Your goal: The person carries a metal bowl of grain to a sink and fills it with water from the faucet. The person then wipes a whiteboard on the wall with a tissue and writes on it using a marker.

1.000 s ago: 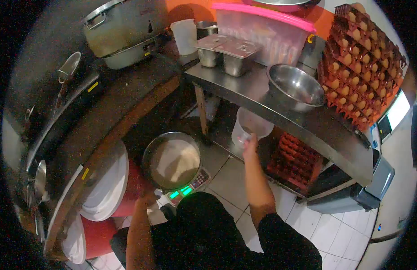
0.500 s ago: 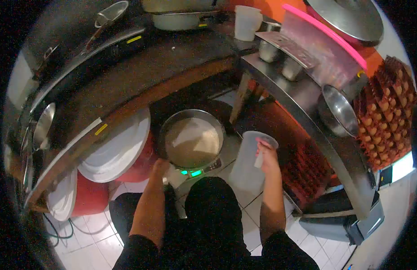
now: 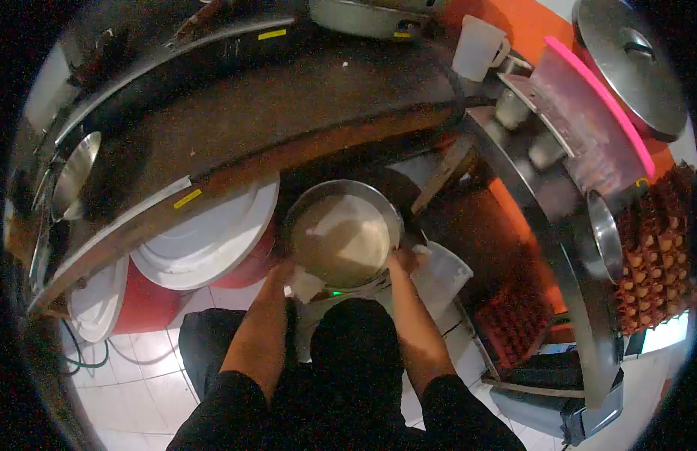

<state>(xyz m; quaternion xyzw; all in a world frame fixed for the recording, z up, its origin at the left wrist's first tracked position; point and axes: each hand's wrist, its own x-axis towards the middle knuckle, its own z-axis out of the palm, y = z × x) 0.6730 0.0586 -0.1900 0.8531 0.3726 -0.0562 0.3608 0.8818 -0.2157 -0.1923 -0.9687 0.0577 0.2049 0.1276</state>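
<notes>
Between your two hands, low in front of your knees, sits the round metal bowl (image 3: 396, 225), its shiny wall ringing a broad, pale beige mass (image 3: 341, 237) with a brighter patch toward the right; whether that is powder or batter you cannot tell from here. Your left hand (image 3: 282, 272) is at the bowl's left edge, beside a small whitish object (image 3: 306, 285), and your right hand (image 3: 405, 262) is at its right edge, fingers bent; both are too blurred to tell whether they pinch the rim. A translucent plastic pitcher (image 3: 447, 279) stands out just beyond your right hand, tilted in view. Below the bowl glows a green display (image 3: 337, 293). To your left, smooth white lids (image 3: 205, 252) cap rounded red tubs (image 3: 149, 307). On the right, brown eggs fill stacked, bumpy reddish trays (image 3: 653, 282), near a polished steel basin (image 3: 606, 237).
</notes>
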